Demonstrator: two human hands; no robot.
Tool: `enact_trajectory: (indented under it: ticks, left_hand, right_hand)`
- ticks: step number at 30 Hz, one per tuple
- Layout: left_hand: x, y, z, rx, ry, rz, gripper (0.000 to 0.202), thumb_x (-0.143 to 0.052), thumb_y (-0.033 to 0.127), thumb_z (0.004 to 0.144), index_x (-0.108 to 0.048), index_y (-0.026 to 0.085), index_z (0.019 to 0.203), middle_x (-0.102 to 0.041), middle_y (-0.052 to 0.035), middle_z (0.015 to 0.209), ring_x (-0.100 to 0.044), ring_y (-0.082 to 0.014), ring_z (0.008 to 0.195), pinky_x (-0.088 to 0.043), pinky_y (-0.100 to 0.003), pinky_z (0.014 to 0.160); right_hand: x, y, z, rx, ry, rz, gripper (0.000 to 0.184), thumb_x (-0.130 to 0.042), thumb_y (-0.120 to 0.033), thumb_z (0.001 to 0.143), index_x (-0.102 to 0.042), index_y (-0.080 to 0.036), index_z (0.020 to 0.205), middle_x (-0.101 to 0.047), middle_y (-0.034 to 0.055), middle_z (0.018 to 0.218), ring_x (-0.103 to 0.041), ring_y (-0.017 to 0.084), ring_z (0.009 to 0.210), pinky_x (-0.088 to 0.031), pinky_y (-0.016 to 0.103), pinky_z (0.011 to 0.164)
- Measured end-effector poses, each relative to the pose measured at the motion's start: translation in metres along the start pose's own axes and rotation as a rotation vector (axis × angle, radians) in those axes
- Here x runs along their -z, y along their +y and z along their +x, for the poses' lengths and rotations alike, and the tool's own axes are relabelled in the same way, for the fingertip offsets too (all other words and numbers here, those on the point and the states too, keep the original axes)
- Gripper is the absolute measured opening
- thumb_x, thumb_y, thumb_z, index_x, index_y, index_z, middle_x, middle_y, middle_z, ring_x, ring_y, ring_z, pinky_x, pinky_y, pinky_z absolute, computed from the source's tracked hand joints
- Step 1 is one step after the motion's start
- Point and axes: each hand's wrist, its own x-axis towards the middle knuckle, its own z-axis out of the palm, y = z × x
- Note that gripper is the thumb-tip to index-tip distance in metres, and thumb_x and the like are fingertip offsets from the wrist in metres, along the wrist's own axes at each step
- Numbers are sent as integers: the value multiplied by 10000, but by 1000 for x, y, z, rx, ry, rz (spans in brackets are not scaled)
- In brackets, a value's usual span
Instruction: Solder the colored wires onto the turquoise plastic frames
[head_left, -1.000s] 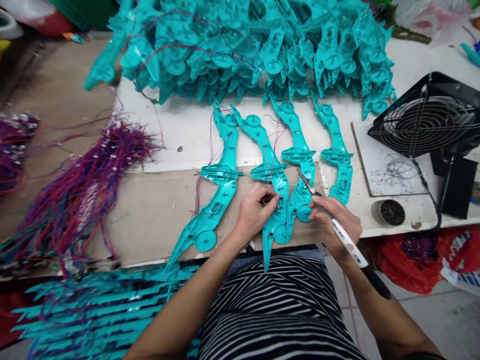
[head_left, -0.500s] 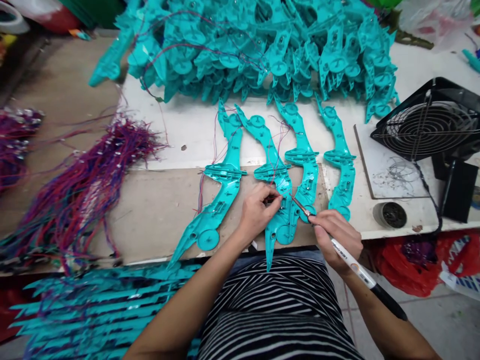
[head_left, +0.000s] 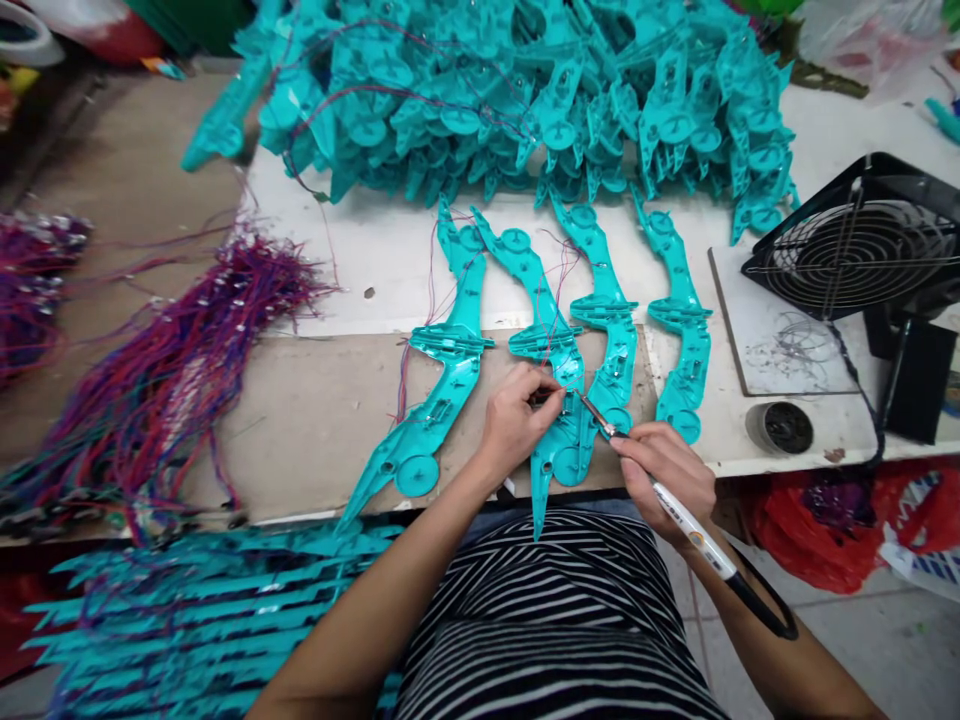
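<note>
Several long teal plastic shells lie side by side on the bench in front of me. My left hand (head_left: 516,420) pinches a thin red wire against the second teal shell (head_left: 551,345). My right hand (head_left: 664,472) grips a white-handled soldering iron (head_left: 686,518) like a pen. Its metal tip (head_left: 589,408) points left and touches the same shell right beside my left fingertips. The leftmost shell (head_left: 435,400) and the two shells to the right (head_left: 615,350) lie untouched, thin red and blue wires trailing over them.
A big heap of teal shells (head_left: 525,90) fills the back of the bench. Bundles of red and purple wires (head_left: 172,360) lie at the left. A black fan (head_left: 855,245) and a small round tin (head_left: 778,428) stand at the right. More teal pieces (head_left: 210,610) are stacked below the left edge.
My right hand has brought the soldering iron's tip leftward, from the third shell to the spot on the second shell where my left hand pinches the wire. My left hand has barely moved.
</note>
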Motion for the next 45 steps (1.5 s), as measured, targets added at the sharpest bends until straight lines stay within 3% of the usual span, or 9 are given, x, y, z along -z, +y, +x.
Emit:
enact_trajectory:
  ticks: [22, 28, 32, 36, 42, 44, 45]
  left_hand:
    - [0, 1, 0, 8, -6, -10, 95, -634, 142, 821, -646, 179, 735, -581, -1, 716, -563, -137, 695, -435, -260, 645]
    - [1, 2, 0, 25, -13, -4, 103, -631, 154, 823, -640, 187, 726, -589, -4, 716, -564, -143, 697, -449, -268, 652]
    - [1, 2, 0, 27, -14, -25, 104, -621, 156, 826, -634, 187, 728, -604, -10, 729, -572, -146, 711, -452, -266, 650]
    - [0, 2, 0, 30, -19, -41, 97, -612, 171, 833, -632, 189, 740, -608, -15, 740, -574, -148, 716, -469, -270, 655]
    - [-1, -1, -1, 8, -25, -25, 97, -602, 166, 837, -620, 187, 744, -585, -11, 740, -575, -154, 733, -483, -280, 682]
    - [2, 2, -3, 9, -30, 10, 45, -612, 169, 840, -649, 184, 861, -611, -35, 839, -604, -174, 816, -506, -307, 737]
    - [5, 5, -4, 2, -13, 55, 127, -631, 178, 835, -657, 186, 958, -623, -57, 931, -613, -197, 897, -516, -339, 795]
  right_hand:
    - [5, 1, 3, 20, 12, -12, 276, -578, -62, 841, -715, -181, 1049, -654, 41, 717, -652, 188, 752, -563, 340, 668]
    - [4, 5, 5, -59, 51, 43, 259, -549, -244, 947, -688, -200, 1161, -690, 55, 765, -661, 202, 763, -558, 364, 677]
    - [-5, 10, 23, -192, 84, 88, 230, -600, -261, 935, -680, -243, 1150, -729, 44, 843, -677, 193, 821, -578, 363, 755]
    - [-23, 17, 46, -252, 15, 58, 304, -653, -217, 887, -637, -265, 1186, -736, 48, 1043, -673, 207, 1016, -576, 393, 889]
    - [-38, 21, 60, -252, -9, 107, 273, -601, -183, 899, -633, -252, 1160, -729, 25, 1001, -685, 175, 912, -569, 362, 877]
    - [-38, 19, 59, -256, 6, 114, 251, -606, -170, 893, -645, -246, 1129, -730, 23, 1012, -689, 168, 891, -572, 348, 860]
    - [-37, 17, 57, -270, 12, 120, 250, -612, -168, 891, -647, -245, 1125, -731, 24, 1018, -690, 165, 887, -574, 343, 852]
